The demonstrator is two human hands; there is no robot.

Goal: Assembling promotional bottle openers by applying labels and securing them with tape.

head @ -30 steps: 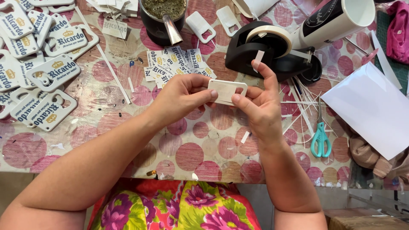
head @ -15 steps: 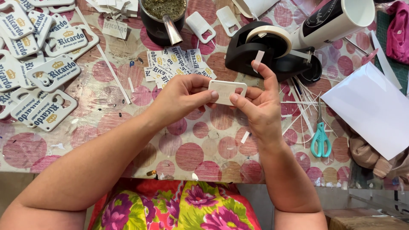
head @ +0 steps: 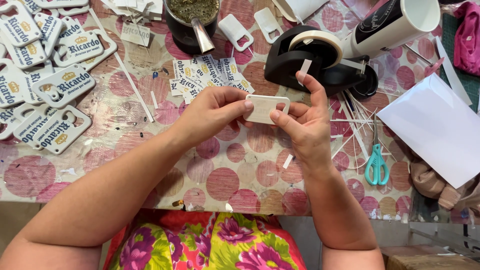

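spotted tablecloth (head: 220, 180) underneath; left hand (head: 212, 112) and right hand (head: 305, 125) closed on white plastic tag (head: 263, 107), pinched between fingertips. tape strip (head: 303, 71) on raised forefinger could stick crooked if tag slipped.

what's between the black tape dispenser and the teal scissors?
Head view: a loose scatter of thin white sticks on the dotted tablecloth lies between the tape dispenser and the scissors.

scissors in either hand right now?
No. The teal scissors lie on the table; both hands hold a white tag.
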